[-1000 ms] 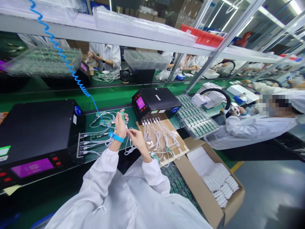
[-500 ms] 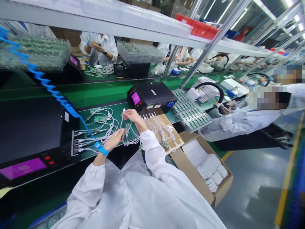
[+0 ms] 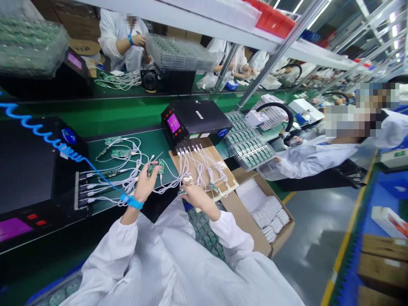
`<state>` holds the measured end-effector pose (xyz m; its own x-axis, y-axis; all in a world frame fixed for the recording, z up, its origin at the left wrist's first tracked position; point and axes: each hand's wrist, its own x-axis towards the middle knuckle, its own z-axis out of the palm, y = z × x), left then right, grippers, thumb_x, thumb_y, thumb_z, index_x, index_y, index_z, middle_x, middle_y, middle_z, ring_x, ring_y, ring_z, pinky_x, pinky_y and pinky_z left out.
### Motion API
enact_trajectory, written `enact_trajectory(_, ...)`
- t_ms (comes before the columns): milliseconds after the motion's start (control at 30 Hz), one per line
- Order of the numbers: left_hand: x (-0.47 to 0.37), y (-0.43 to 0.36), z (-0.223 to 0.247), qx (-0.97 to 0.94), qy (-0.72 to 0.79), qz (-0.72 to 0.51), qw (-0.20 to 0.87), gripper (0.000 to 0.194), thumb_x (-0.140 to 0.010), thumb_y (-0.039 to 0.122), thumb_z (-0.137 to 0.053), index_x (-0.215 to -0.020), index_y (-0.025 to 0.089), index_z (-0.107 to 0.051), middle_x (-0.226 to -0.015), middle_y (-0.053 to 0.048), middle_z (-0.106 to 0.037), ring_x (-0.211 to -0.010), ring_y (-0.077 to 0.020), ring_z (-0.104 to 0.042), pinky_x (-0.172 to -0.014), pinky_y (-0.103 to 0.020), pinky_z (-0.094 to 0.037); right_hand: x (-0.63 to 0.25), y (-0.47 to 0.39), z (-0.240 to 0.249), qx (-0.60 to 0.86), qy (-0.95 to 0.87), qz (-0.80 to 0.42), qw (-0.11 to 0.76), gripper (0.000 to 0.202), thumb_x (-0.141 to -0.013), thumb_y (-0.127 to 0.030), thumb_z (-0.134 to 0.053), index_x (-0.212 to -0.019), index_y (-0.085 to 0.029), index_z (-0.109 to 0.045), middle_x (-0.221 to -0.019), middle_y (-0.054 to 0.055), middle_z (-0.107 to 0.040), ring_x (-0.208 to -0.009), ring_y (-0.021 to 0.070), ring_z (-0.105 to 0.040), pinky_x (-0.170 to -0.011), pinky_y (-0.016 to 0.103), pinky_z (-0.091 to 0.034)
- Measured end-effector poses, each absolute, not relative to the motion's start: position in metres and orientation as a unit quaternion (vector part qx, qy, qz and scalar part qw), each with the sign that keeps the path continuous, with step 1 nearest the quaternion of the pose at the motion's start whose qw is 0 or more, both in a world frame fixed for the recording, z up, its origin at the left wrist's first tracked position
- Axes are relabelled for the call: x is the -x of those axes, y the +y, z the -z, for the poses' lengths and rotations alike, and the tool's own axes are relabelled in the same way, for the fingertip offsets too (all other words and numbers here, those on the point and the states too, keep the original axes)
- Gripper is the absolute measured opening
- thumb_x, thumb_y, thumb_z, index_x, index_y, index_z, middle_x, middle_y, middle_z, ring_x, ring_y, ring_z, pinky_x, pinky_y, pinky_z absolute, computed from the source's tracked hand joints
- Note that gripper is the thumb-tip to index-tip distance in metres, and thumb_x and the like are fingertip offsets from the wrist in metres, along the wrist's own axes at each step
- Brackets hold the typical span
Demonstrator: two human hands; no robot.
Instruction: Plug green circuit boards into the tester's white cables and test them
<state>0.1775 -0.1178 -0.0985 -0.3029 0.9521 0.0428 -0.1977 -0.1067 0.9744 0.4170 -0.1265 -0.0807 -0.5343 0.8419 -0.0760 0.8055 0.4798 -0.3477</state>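
The left hand [image 3: 145, 185], a blue strap [image 3: 131, 201] around its wrist, was closed on a green circuit board [image 3: 161, 164] above the near edge of the green bench mat [image 3: 97, 148]. The board's face was bright green, dotted with small pale and dark parts; the thumb crossed it, so whether it was 1 board or 2 could not be told. A white plug [image 3: 161, 176] showed at its lower edge. The right hand [image 3: 196, 196] had its fingertips at a small green piece [image 3: 182, 192] near the cardboard sheet [image 3: 178, 159] — mostly hidden, and whether they gripped it I could not tell. White cables [image 3: 137, 161] lay tangled beyond the left hand, with a flat green board [image 3: 121, 153] among them — its face also dotted with tiny parts.
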Motion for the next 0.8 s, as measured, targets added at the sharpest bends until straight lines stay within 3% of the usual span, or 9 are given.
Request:
enact_trajectory(100,-0.207,-0.126,0.100,-0.477,0.499,-0.565,0.452,0.035,-0.090,0.046,-0.073,-0.114,0.021,-0.067,-0.099,-0.007,-0.072,-0.084,-0.0184,-0.064,-0.074,-0.028,-0.051,-0.421,-0.131,0.083,0.462,-0.872,-0.158,0.036,0.005,-0.094,-0.019,-0.068,-0.091,-0.022,-0.071,-0.102,0.010,-0.074,-0.090,0.0235,-0.072,-0.078,0.031,-0.052)
enact_trajectory(200,-0.238,-0.134,0.107,-0.550,0.458,-0.499,0.489,0.037,-0.091,0.045,-0.072,-0.118,0.021,-0.064,-0.106,-0.008,-0.071,-0.091,-0.0197,-0.067,-0.084,-0.032,-0.055,-0.431,-0.123,0.068,0.447,-0.863,-0.201,0.120,0.012,-0.102,-0.025,-0.055,-0.098,-0.022,-0.065,-0.098,0.008,-0.073,-0.091,0.0232,-0.071,-0.080,0.031,-0.051)
enact_trajectory(300,-0.265,-0.137,0.115,-0.595,0.398,-0.472,0.514,0.042,-0.099,0.046,-0.059,-0.132,0.021,-0.059,-0.132,-0.012,-0.067,-0.127,-0.0241,-0.062,-0.112,-0.040,-0.047,-0.443,-0.118,0.053,0.470,-0.820,-0.274,0.176,0.018,-0.107,-0.031,-0.043,-0.104,-0.023,-0.059,-0.082,0.003,-0.070,-0.076,0.0203,-0.069,-0.072,0.029,-0.048)
enact_trajectory(400,-0.283,-0.134,0.122,-0.595,0.387,-0.484,0.512,0.047,-0.104,0.048,-0.046,-0.143,0.022,-0.054,-0.147,-0.013,-0.060,-0.142,-0.0243,-0.053,-0.122,-0.043,-0.039,-0.449,-0.118,0.052,0.487,-0.796,-0.308,0.187,0.022,-0.108,-0.034,-0.036,-0.100,-0.024,-0.053,-0.067,-0.002,-0.062,-0.060,0.0189,-0.062,-0.064,0.028,-0.043)
enact_trajectory(533,-0.293,-0.130,0.129,-0.615,0.385,-0.500,0.473,0.046,-0.105,0.047,-0.045,-0.143,0.023,-0.057,-0.147,-0.013,-0.060,-0.142,-0.0256,-0.053,-0.124,-0.046,-0.037,-0.452,-0.119,0.062,0.480,-0.786,-0.317,0.226,0.025,-0.104,-0.031,-0.035,-0.084,-0.026,-0.048,-0.065,-0.002,-0.058,-0.060,0.0182,-0.059,-0.063,0.028,-0.043)
enact_trajectory(700,-0.302,-0.132,0.137,-0.618,0.374,-0.549,0.421,0.040,-0.106,0.047,-0.044,-0.131,0.023,-0.065,-0.127,-0.013,-0.068,-0.127,-0.0265,-0.061,-0.116,-0.047,-0.045,-0.458,-0.111,0.064,0.449,-0.757,-0.409,0.241,0.029,-0.097,-0.025,-0.036,-0.072,-0.024,-0.050,-0.069,0.000,-0.062,-0.068,0.0170,-0.062,-0.070,0.028,-0.049)
enact_trajectory(800,-0.304,-0.132,0.135,-0.516,0.414,-0.594,0.458,0.043,-0.105,0.053,-0.044,-0.130,0.022,-0.062,-0.111,-0.011,-0.071,-0.103,-0.0245,-0.069,-0.095,-0.043,-0.057,-0.462,-0.107,0.058,0.420,-0.749,-0.460,0.225,0.029,-0.095,-0.025,-0.036,-0.077,-0.022,-0.058,-0.080,0.002,-0.067,-0.079,0.0181,-0.065,-0.079,0.030,-0.053)
